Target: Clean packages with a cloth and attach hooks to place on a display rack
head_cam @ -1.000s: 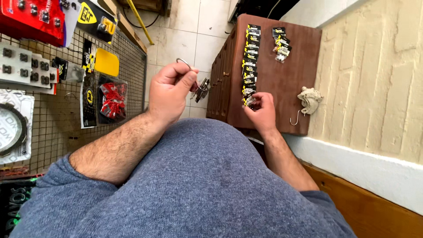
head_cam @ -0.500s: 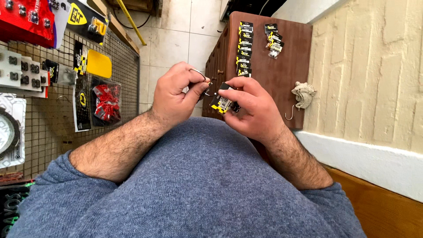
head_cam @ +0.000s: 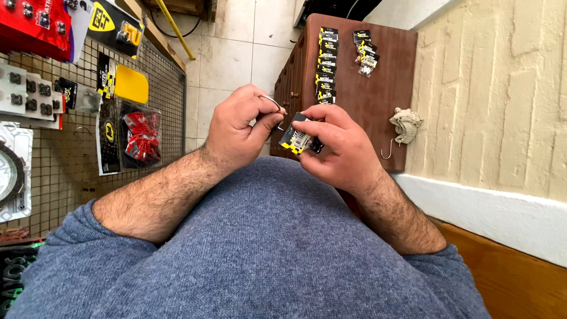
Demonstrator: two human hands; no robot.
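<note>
1. Fingers of the left hand [head_cam: 236, 131] are curled into a loose fist, with the thumb and forefinger pinched on a thin metal hook [head_cam: 273, 103] that arcs over the knuckles toward the other hand.
2. Fingers of the right hand [head_cam: 336, 147] are closed around a small packet [head_cam: 296, 138] with black, yellow and white print, the thumb lying across its top edge.
3. Both hands meet in front of the chest, the fingertips almost touching, and the packet sits just right of the hook's end; whether hook and packet touch cannot be told.
4. Beyond the fingers stands a brown wooden tabletop [head_cam: 390, 77], and on it lies a row of similar packets [head_cam: 325, 65] in a line, well apart from the hands.
5. Near that row, further along the tabletop, lies a smaller cluster of packets [head_cam: 365, 53].
6. To the right of the right hand's fingers, a small pale figurine [head_cam: 405, 123] lies near the tabletop's edge, and a loose bent hook [head_cam: 387, 150] lies just beside it.
7. To the left of the left hand's fingers hangs a wire grid panel [head_cam: 65, 159] carrying goods: a clear bag of red parts [head_cam: 140, 137], a yellow card [head_cam: 131, 84] and a red pack [head_cam: 35, 23] at the upper corner.
8. A grey-blue sweater [head_cam: 266, 248] fills the lower part of the view, sleeves pushed up the forearms.
9. A cream brick wall [head_cam: 502, 94] runs along the right side.
</note>
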